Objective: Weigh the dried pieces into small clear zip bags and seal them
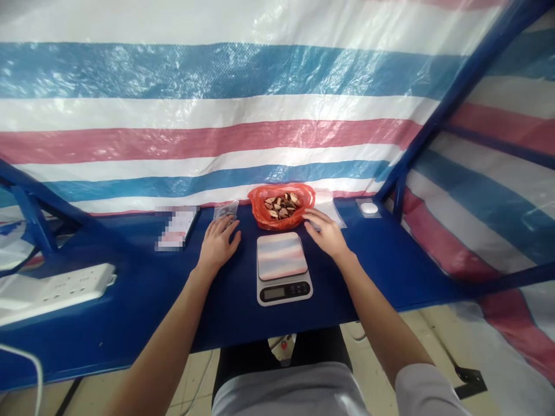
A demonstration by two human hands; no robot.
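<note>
A red plastic bag [259,214] stands with its mouth spread at the back of the blue table. Dark brown and cream pieces [284,206], perhaps nuts, fill it. My right hand [326,232] is beside the bag's right rim, fingers extended and thumb apart; whether the fingertips touch the rim I cannot tell. On the left, my left hand [219,244] lies palm down with loosely spread fingers, its tips at the near edge of a clear plastic bag [226,210]. Between both hands sits a kitchen scale [282,258] with a shiny plate; its display looks blank.
A partly pixelated phone [187,222] lies left of my left hand. Farther left is a white power strip [65,289]. Behind my right hand is a white sheet or bag [332,211]; a round white item in clear wrap [369,208] lies farther right. Striped sheeting [217,141] walls the back.
</note>
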